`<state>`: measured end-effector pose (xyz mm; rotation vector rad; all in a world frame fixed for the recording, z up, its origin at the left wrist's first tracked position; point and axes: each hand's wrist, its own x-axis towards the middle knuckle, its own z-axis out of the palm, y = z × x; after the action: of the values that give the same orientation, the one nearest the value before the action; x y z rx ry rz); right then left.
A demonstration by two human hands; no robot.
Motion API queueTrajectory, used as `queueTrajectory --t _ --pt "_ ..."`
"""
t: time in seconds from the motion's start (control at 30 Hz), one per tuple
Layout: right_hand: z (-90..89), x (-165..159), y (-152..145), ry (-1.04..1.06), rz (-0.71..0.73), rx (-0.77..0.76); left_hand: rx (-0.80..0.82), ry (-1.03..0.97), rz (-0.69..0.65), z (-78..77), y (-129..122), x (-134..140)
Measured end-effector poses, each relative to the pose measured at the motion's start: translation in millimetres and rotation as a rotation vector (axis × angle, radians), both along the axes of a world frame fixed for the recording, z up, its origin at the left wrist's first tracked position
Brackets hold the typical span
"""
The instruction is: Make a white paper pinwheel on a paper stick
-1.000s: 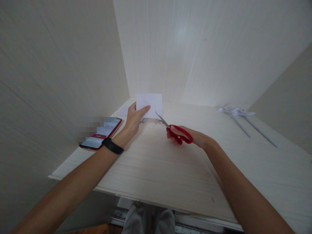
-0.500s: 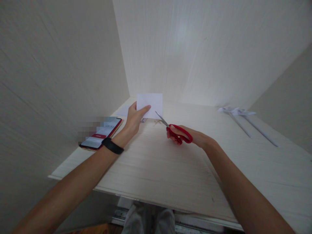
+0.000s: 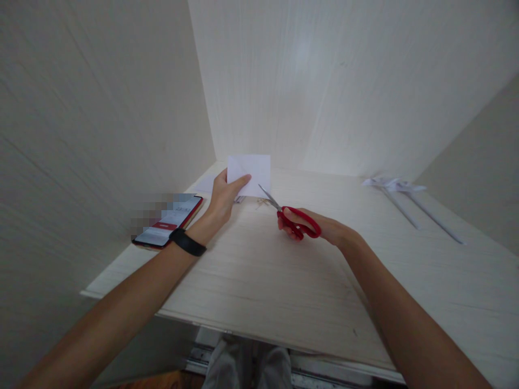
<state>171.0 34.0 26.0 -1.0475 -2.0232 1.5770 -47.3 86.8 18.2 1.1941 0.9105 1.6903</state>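
My left hand [image 3: 225,195] pinches a white sheet of paper [image 3: 255,167] near its left side, thumb across the front and fingers behind, mostly hidden. The paper is held up above the far part of the white tabletop [image 3: 259,281]. In my right hand [image 3: 310,221] is a pair of scissors with red handles [image 3: 310,222]; the fingers are wrapped around the handles. The metal blades point up and left, with their tip at the paper's lower right corner. Whether they touch it I cannot tell.
A phone [image 3: 168,221] lies on the left, beside my left forearm. At the back right are white paper pieces with two rolled paper sticks [image 3: 424,213]. Small tan bits [image 3: 263,203] and another white sheet [image 3: 205,184] lie behind my hands. Walls stand at the left, back and right.
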Motion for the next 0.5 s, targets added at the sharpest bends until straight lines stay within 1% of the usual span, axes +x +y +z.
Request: queueTrajectory --t 0.5 --pt "1.7 -1.9 -1.5 -0.002 -0.034 0.009 -0.009 -0.012 -0.017 0.7 -0.4 -0.3"
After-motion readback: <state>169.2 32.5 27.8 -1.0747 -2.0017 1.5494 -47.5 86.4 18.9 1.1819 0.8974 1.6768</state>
